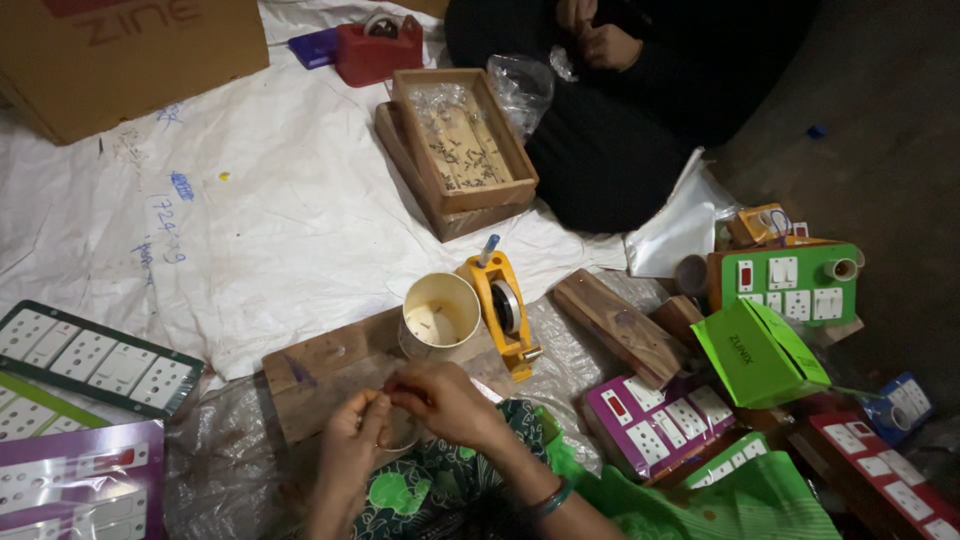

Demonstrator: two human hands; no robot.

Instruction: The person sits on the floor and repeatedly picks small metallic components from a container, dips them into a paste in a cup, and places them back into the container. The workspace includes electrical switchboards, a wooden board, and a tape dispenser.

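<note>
Fingertips of left hand and right hand pinch a tiny part together over a wooden board, cup just beyond.

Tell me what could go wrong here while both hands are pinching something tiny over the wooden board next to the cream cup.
The left hand and right hand meet just beside the open cream cylindrical cup; a stray elbow or wrist might tip it off the brown wooden board. Whatever small piece the fingertips pinch is too small to make out, and if dropped it could vanish into the crinkled clear plastic sheet. The yellow tape dispenser stands close too.
</note>
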